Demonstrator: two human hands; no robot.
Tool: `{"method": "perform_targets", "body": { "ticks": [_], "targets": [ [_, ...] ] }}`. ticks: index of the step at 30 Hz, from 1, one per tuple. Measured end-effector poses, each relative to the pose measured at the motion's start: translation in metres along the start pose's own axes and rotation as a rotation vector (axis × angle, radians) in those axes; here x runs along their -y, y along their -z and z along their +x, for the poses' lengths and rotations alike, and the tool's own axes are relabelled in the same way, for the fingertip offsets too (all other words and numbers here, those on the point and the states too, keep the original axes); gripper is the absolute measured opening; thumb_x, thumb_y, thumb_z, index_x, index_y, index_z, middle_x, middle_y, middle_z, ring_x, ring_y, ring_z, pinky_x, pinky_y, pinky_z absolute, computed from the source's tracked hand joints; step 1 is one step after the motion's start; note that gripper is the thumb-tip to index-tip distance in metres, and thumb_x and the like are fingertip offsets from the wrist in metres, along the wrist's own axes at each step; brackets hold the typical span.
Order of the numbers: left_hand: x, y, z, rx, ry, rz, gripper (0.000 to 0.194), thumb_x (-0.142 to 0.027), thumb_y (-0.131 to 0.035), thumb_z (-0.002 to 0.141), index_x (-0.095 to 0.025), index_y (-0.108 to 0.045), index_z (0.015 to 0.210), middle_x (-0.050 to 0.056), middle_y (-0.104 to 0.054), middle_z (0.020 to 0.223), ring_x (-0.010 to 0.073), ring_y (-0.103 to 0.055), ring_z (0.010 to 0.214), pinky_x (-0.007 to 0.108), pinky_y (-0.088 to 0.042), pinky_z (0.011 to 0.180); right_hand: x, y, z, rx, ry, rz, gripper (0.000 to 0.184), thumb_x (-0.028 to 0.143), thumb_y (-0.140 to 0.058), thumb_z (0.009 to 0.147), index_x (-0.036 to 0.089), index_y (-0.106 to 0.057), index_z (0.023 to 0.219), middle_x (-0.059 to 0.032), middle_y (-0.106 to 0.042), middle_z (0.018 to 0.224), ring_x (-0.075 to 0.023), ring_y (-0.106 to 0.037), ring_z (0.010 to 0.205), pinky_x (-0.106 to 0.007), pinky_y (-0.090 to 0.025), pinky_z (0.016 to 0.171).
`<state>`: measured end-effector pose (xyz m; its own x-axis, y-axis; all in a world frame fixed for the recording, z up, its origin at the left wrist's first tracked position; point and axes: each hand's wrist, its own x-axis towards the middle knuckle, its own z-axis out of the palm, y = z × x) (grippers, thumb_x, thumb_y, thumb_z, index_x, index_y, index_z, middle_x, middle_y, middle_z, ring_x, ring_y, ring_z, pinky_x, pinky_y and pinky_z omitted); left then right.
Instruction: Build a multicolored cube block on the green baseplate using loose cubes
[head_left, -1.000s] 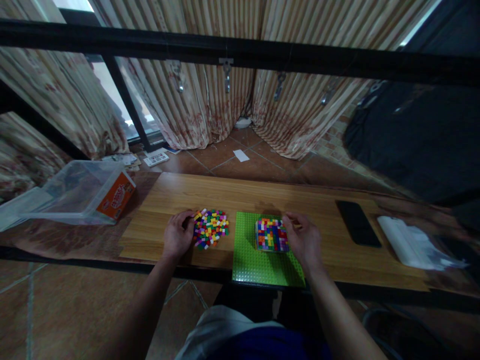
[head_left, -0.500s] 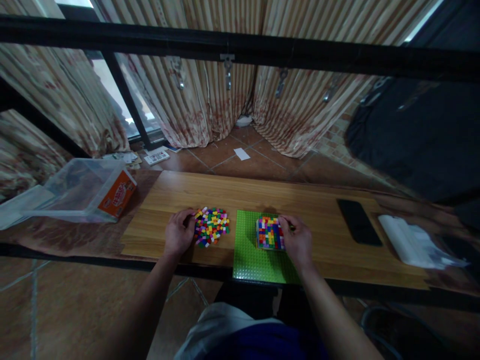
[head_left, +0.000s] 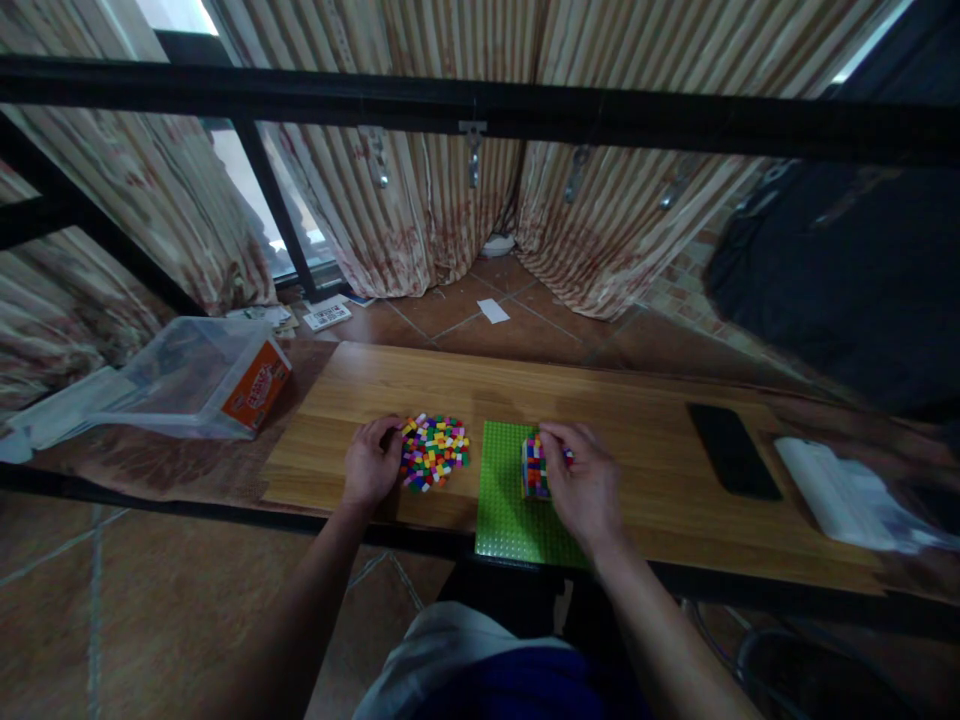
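"Brick block (head_left: 535, 472), up on the green baseplate (head_left: 501, 522), and the right hand (head_left: 589, 485) hides much of its top. Fingers?"

"Thumb and forefinger close together over it (whether they pinch a piece, I can't tell). Straight down with even pressure looks best; a sideways shove could loosen the bricks."

"And the left hand (head_left: 371, 460)?"

"At the left rim of the loose bricks (head_left: 435, 452), fingers curled in narrow. I can't tell whether they hold one. Single picks from the rim seem wise."

"Edges?"

"Baseplate's near side lies right by the front of the wooden board (head_left: 420, 375), so a dropped piece could go over. Better room behind it, and rightward to the black slab (head_left: 733, 450); toward the loose bricks, only a slim strip."
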<state>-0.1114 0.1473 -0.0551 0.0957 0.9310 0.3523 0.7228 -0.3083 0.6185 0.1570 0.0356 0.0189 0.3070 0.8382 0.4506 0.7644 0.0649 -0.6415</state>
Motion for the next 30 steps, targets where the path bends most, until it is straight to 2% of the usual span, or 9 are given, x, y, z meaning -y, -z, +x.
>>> {"method": "perform_targets", "body": {
  "ticks": [3,6,10,16,22,27,30],
  "targets": [
    [0.0,0.0,0.0,-0.001,-0.003,0.002,0.02,-0.026,-0.052,0.085,-0.019,-0.068,0.096,0.009,-0.073,0.102,0.0258,-0.065,0.099,0.041,-0.05,0.093,0.027,-0.025,-0.008,0.215,0.116,-0.015,0.02,0.022,-0.051,0.093,0.023,-0.071,0.095,-0.0051,-0.071,0.092,-0.0214,-0.062,0.09,-0.034,-0.047,0.084],
    [0.0,0.001,0.0,0.001,-0.012,-0.003,0.02,-0.025,-0.053,0.085,-0.02,-0.069,0.096,0.009,-0.073,0.102,0.0255,-0.065,0.099,0.041,-0.05,0.093,0.037,-0.056,-0.019,0.345,0.094,-0.085,0.018,0.016,-0.054,0.089,0.021,-0.07,0.095,-0.0064,-0.07,0.094,-0.023,-0.061,0.092,-0.034,-0.047,0.084],
    [-0.001,0.001,-0.001,0.003,-0.02,-0.009,0.021,-0.025,-0.051,0.086,-0.019,-0.069,0.096,0.009,-0.073,0.102,0.0255,-0.065,0.099,0.041,-0.051,0.093,0.033,-0.083,-0.026,0.413,0.018,-0.161,0.02,0.013,-0.053,0.087,0.019,-0.068,0.099,-0.0087,-0.069,0.1,-0.024,-0.06,0.097,-0.033,-0.045,0.088],
    [0.001,0.0,-0.001,-0.009,-0.014,-0.012,0.021,-0.026,-0.052,0.086,-0.019,-0.069,0.097,0.009,-0.073,0.102,0.0253,-0.065,0.099,0.041,-0.05,0.093,0.028,-0.094,-0.021,0.439,-0.032,-0.172,0.022,0.01,-0.049,0.087,0.018,-0.068,0.097,-0.0099,-0.069,0.099,-0.0239,-0.061,0.098,-0.032,-0.044,0.088],
    [0.001,0.001,-0.001,-0.002,-0.022,-0.013,0.02,-0.025,-0.052,0.086,-0.019,-0.069,0.096,0.008,-0.073,0.101,0.025,-0.065,0.098,0.04,-0.05,0.093,0.035,-0.083,-0.021,0.395,-0.037,-0.081,0.023,0.011,-0.048,0.09,0.019,-0.068,0.096,-0.0084,-0.069,0.098,-0.0211,-0.063,0.093,-0.03,-0.046,0.084],
    [0.0,0.002,-0.001,-0.005,-0.025,-0.014,0.021,-0.027,-0.052,0.087,-0.019,-0.069,0.095,0.009,-0.073,0.1,0.0253,-0.065,0.098,0.041,-0.05,0.093,0.047,-0.044,-0.02,0.242,0.005,0.258,0.022,0.015,-0.05,0.091,0.023,-0.07,0.089,-0.004,-0.068,0.09,-0.0169,-0.065,0.085,-0.028,-0.05,0.077],
    [0.001,0.001,0.0,-0.007,-0.023,-0.015,0.021,-0.027,-0.051,0.087,-0.019,-0.069,0.095,0.009,-0.073,0.101,0.0257,-0.065,0.098,0.041,-0.05,0.092,0.039,-0.016,-0.02,0.146,-0.057,0.34,0.019,0.021,-0.054,0.091,0.024,-0.072,0.09,-0.0032,-0.068,0.092,-0.0161,-0.065,0.087,-0.028,-0.051,0.078]
  ]
}}
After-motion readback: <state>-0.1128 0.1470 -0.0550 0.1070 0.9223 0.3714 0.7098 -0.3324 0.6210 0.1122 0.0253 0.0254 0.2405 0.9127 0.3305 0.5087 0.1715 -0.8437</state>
